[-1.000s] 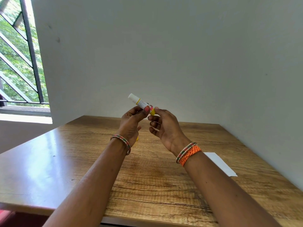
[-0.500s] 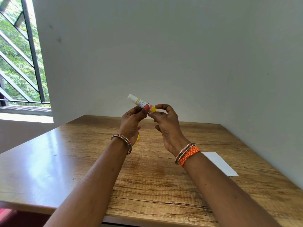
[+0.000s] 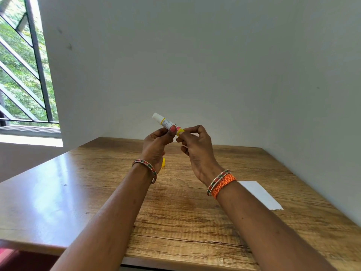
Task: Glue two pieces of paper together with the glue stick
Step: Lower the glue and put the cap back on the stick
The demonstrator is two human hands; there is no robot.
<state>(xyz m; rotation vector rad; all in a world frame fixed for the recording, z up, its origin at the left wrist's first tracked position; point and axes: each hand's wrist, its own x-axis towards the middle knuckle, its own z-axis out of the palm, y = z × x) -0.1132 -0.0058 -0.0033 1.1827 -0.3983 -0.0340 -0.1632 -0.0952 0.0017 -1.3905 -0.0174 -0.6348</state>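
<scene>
Glue stick [image 3: 166, 122] is up in the air over the far half of the wooden surface [image 3: 88, 192], held between both hands in front of the white wall [image 3: 214, 65].

Left hand [image 3: 156, 147]: grip closed on the barrel, thumb pressed on the label side, pink nail showing. Right hand [image 3: 197, 147]: fingertips pinched closed on the yellow base end of the same stick.

Long axis runs diagonally: white exposed tip points up and to the left, away from the person; yellow end sits lower, at the right. Tube is uncapped. It's the only container here; the white end is all that shows of its contents, can't tell how far it's extended.

Small yellow piece [image 3: 163, 162] lies on the surface just behind the left wrist, mostly hidden. Looks like the cap, can't confirm.

One white sheet of paper [image 3: 259, 194] lies flat on the surface on the right, near the wall, partly covered by the right forearm. Well apart from the stick.

Bangles [image 3: 145, 169] on the left wrist; bangles plus an orange woven band [image 3: 222, 184] on the right. Barred window [image 3: 23, 75] at far left, greenery outside.
</scene>
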